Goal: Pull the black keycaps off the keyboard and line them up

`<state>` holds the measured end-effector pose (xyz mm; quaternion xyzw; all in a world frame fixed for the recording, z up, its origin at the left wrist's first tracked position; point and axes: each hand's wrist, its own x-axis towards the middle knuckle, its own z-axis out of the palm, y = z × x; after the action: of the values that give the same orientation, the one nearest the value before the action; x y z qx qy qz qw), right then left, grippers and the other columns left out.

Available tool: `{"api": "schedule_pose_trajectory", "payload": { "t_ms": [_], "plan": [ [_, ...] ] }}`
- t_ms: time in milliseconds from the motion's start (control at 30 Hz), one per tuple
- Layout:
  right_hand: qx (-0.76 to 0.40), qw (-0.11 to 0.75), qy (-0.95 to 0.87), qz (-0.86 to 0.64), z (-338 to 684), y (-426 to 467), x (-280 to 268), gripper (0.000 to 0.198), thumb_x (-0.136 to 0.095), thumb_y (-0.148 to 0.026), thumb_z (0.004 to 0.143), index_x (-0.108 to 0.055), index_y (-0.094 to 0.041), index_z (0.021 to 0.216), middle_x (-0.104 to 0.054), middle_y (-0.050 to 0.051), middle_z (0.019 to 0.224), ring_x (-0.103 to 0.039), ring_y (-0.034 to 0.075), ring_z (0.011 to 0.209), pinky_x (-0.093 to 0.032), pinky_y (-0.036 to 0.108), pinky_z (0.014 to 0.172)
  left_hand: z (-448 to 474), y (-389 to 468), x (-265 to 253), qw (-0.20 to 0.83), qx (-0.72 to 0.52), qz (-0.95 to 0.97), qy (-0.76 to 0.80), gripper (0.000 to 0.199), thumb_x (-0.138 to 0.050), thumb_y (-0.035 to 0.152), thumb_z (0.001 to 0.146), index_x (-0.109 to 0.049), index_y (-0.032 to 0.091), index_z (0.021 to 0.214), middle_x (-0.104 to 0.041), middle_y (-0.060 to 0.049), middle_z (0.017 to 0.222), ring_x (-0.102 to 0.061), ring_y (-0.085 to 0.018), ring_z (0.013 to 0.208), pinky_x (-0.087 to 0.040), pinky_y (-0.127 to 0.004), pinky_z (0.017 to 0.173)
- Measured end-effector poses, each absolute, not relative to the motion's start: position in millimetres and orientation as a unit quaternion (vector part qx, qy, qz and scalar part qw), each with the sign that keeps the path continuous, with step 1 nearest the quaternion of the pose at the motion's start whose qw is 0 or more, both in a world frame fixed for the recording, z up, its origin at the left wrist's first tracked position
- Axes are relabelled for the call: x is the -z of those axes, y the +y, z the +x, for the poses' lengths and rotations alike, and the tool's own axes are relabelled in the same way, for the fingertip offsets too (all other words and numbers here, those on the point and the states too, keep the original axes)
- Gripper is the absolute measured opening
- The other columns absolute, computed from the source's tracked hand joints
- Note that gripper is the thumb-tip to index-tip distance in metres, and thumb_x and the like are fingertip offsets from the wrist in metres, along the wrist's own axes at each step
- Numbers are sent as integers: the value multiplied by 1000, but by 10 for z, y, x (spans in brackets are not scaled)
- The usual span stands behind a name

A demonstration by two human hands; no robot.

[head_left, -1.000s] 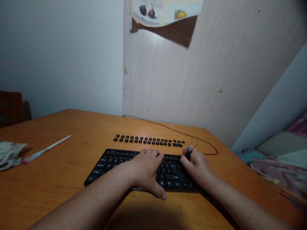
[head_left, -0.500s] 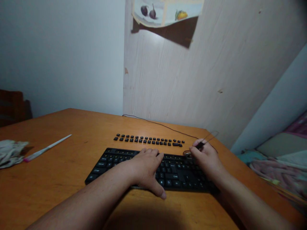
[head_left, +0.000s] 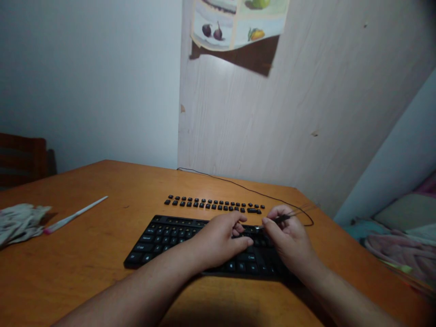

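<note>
A black keyboard (head_left: 160, 236) lies on the wooden table, its top row showing bare sockets with no keycaps. My left hand (head_left: 226, 238) rests over its middle, fingers half curled and thumb stretched out apart from them; nothing shows in its grip. At the keyboard's far right part, my right hand (head_left: 289, 236) pinches a keycap puller (head_left: 282, 219) with a dark handle and thin wires. Its near end, close to the keys, is too small to make out. Behind the keyboard, loose black keycaps (head_left: 207, 204) lie in two rows.
A thin black cable (head_left: 235, 182) runs along the back of the table (head_left: 112, 181) and curves round at the right. A white brush (head_left: 76, 214) with a pink end and a crumpled cloth (head_left: 23, 222) lie at the left. Bedding (head_left: 398, 245) is beyond the right edge.
My left hand has shifted right along the keyboard and its fingers have curled. My right hand, still pinching the keycap puller, has moved slightly left and down. The view has tilted up a little.
</note>
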<state>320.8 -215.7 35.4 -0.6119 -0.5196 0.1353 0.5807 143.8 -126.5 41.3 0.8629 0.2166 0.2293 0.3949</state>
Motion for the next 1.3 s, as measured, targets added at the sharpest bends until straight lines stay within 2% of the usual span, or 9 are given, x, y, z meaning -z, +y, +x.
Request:
{"api": "schedule_pose_trajectory", "payload": {
  "t_ms": [200, 367, 600, 833, 933, 1000, 1100, 1167, 1300],
  "plan": [
    [-111, 573, -556, -592, 3107, -2174, -308, 13, -59, -32, 86, -49, -22, 85, -49, -2, 70, -47, 14, 59, -39, 25, 53, 1545, -1319, -350, 557, -239, 773, 186, 26, -63, 27, 77, -57, 14, 99, -57, 1, 75, -54, -10, 67, -43, -22, 61],
    [-87, 563, -589, -573, 3088, -2179, -273, 11, -59, -30, 88, -53, -21, 83, -51, -1, 75, -50, 13, 64, -41, 24, 57, 1566, -1352, -362, 594, -262, 734, 198, 17, -63, 22, 75, -56, 14, 88, -52, 4, 66, -45, -7, 58, -34, -20, 53],
    [-71, 532, -644, -545, 3091, -2240, -306, 11, -57, -26, 91, -60, -21, 81, -57, -1, 74, -56, 13, 67, -44, 24, 62, 1572, -1351, -377, 647, -243, 691, 212, 19, -57, 13, 70, -54, 14, 89, -60, 2, 65, -56, -10, 62, -40, -22, 60],
    [-78, 511, -680, -520, 3069, -2271, -377, 14, -57, -24, 92, -65, -22, 80, -63, 0, 76, -60, 13, 72, -47, 25, 68, 1558, -1356, -422, 702, -234, 638, 213, 17, -58, 11, 70, -54, 14, 87, -64, 0, 65, -58, -9, 59, -45, -23, 61],
    [-59, 514, -677, -523, 3096, -2270, -371, 11, -57, -24, 92, -68, -24, 91, -65, 0, 83, -62, 13, 76, -49, 25, 71, 1558, -1339, -403, 712, -233, 626, 217, 21, -57, 9, 69, -54, 14, 90, -66, -2, 69, -61, -11, 63, -46, -23, 62],
    [-45, 526, -666, -527, 3121, -2255, -355, 16, -57, -24, 92, -67, -26, 104, -67, 1, 89, -63, 13, 77, -50, 24, 71, 1559, -1326, -391, 717, -235, 618, 220, 22, -57, 10, 71, -53, 14, 92, -68, -4, 75, -63, -11, 65, -47, -24, 62],
    [-47, 540, -655, -527, 3156, -2212, -320, 25, -51, -25, 95, -62, -26, 117, -67, 1, 87, -64, 12, 70, -52, 23, 64, 1560, -1318, -401, 722, -242, 609, 225, 21, -58, 11, 73, -53, 14, 93, -69, -6, 81, -64, -11, 67, -49, -24, 65],
    [-42, 532, -659, -530, 3180, -2182, -300, 24, -49, -25, 96, -62, -26, 117, -67, 1, 87, -65, 12, 70, -52, 23, 65, 1561, -1321, -422, 721, -245, 604, 236, 20, -60, 11, 73, -54, 14, 93, -69, -7, 82, -64, -11, 67, -49, -25, 65],
    [-16, 448, -716, -535, 3223, -2164, -308, 21, -56, -24, 92, -64, -26, 111, -69, 3, 101, -65, 16, 90, -52, 28, 81, 1567, -1314, -436, 719, -254, 599, 245, 20, -60, 11, 74, -54, 13, 92, -68, -5, 77, -64, -11, 68, -49, -24, 65]
  ]
}}
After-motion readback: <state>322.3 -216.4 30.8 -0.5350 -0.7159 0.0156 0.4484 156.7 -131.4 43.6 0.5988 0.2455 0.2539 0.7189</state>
